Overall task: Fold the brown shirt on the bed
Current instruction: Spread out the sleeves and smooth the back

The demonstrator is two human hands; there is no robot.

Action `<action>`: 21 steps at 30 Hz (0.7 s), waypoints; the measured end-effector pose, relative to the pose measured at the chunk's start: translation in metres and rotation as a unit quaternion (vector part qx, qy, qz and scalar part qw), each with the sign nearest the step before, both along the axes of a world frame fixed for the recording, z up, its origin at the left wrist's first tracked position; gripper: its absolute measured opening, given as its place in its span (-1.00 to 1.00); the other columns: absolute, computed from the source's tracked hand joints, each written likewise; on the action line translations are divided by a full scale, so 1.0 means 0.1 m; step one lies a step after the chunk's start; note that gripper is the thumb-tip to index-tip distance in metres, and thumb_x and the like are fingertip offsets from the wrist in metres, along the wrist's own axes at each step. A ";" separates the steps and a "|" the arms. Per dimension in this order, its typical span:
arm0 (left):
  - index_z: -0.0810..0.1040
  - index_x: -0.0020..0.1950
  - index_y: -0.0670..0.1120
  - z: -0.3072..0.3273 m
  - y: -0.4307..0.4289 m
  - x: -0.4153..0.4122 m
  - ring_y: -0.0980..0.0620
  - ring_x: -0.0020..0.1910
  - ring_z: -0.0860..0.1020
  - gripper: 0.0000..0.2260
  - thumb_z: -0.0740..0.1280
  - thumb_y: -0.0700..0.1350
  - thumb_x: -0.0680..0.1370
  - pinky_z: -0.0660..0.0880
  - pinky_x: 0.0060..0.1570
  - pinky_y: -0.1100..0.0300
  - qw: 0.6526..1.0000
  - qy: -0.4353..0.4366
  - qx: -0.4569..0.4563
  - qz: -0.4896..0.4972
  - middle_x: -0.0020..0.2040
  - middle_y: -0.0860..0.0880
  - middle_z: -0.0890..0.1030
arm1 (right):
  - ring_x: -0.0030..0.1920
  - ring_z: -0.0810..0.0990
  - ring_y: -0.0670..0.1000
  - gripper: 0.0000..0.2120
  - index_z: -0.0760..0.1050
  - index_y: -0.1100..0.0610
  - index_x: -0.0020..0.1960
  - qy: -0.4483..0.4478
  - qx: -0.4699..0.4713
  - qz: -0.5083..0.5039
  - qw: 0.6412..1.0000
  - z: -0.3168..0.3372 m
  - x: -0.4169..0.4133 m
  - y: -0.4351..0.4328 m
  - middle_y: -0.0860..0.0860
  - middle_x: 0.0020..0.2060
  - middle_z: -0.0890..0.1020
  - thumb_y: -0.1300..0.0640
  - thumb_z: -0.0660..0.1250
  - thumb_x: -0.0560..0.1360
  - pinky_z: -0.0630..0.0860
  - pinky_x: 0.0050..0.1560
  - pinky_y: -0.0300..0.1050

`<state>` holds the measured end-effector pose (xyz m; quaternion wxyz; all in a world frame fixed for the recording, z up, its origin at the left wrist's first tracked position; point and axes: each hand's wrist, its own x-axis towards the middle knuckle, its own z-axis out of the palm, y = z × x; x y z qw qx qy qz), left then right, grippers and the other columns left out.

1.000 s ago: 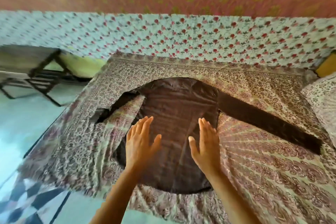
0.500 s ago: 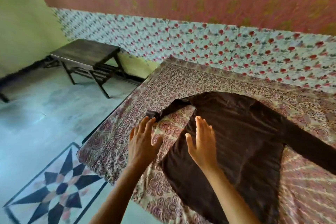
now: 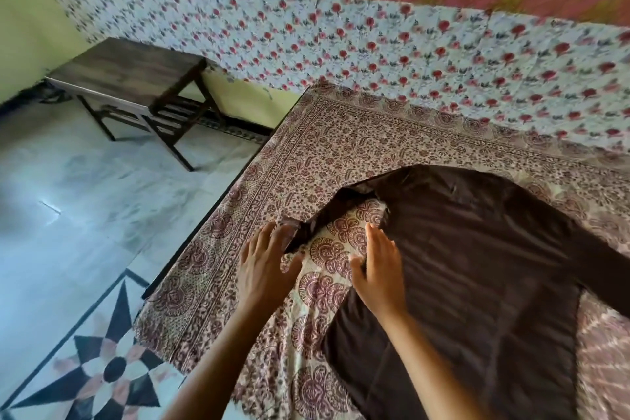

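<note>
Head view. The shirt (image 3: 477,266) lies flat on the bed (image 3: 341,147), filling the 3 to 5 o'clock part of the frame. One sleeve (image 3: 327,211) runs out from the body toward 9 o'clock and ends in a cuff (image 3: 289,225) near centre.

The left hand (image 3: 264,262) rests with straight fingers on the cuff and the thumb spread on the sheet. No grip is visible. The right hand (image 3: 380,269) lies flat at 3 o'clock of the left, apart from it, with fingers together on the body's near edge and the thumb on the sheet.

Half a second ago the left fingertips stopped just short of the cuff; they now cover it. The right hand keeps its place on the same edge. A second ago both hands lay mid-body.

A table (image 3: 129,68) stands on the floor (image 3: 85,215) at 10 o'clock.
</note>
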<state>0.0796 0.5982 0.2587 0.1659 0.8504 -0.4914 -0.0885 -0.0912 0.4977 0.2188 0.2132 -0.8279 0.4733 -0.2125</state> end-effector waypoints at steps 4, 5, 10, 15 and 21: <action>0.23 0.45 0.03 -0.33 -0.20 0.43 0.00 0.44 0.24 -0.44 0.15 0.21 0.49 0.17 0.41 0.00 0.998 0.035 0.055 -0.006 0.48 0.00 0.24 | 0.33 0.41 0.19 -0.41 0.27 0.30 0.40 0.029 0.023 -0.007 0.999 -0.28 0.30 -0.12 0.23 0.32 0.44 -0.02 0.05 0.48 0.32 0.32 0.14; 0.24 0.44 0.02 -0.43 -0.25 0.57 0.00 0.43 0.25 -0.48 0.21 0.16 0.52 0.18 0.41 0.00 0.997 0.048 0.067 -0.012 0.48 0.01 0.25 | 0.33 0.41 0.19 -0.41 0.28 0.31 0.40 0.033 0.040 -0.017 0.999 -0.35 0.42 -0.14 0.23 0.32 0.43 -0.02 0.05 0.48 0.33 0.32 0.15; 0.34 0.36 0.04 -0.99 -0.55 1.35 0.03 0.29 0.37 -0.61 0.26 0.04 0.54 0.38 0.27 -0.02 0.987 0.087 0.125 -0.048 0.40 0.03 0.35 | 0.29 0.45 0.21 -0.41 0.29 0.31 0.39 0.056 0.115 -0.057 0.990 -0.84 1.03 -0.16 0.25 0.29 0.46 -0.04 0.06 0.49 0.41 0.27 0.16; 0.34 0.39 0.02 -1.61 -1.02 1.87 -0.01 0.29 0.39 -0.63 0.21 -0.03 0.58 0.43 0.22 -0.02 0.976 0.106 0.160 -0.103 0.41 0.00 0.37 | 0.37 0.35 0.16 -0.42 0.24 0.27 0.43 0.060 0.148 -0.110 0.981 -1.30 1.56 -0.33 0.21 0.36 0.39 -0.03 0.09 0.50 0.32 0.37 0.08; 0.34 0.38 0.07 -2.39 -1.73 1.95 -0.04 0.17 0.49 -0.65 0.19 0.00 0.59 0.33 0.28 -0.02 0.970 0.141 0.182 -0.079 0.28 -0.03 0.51 | 0.31 0.40 0.04 -0.57 0.33 0.16 0.38 0.049 0.161 -0.176 0.970 -1.79 1.96 -0.76 0.06 0.30 0.47 0.07 0.23 0.54 0.35 0.34 0.00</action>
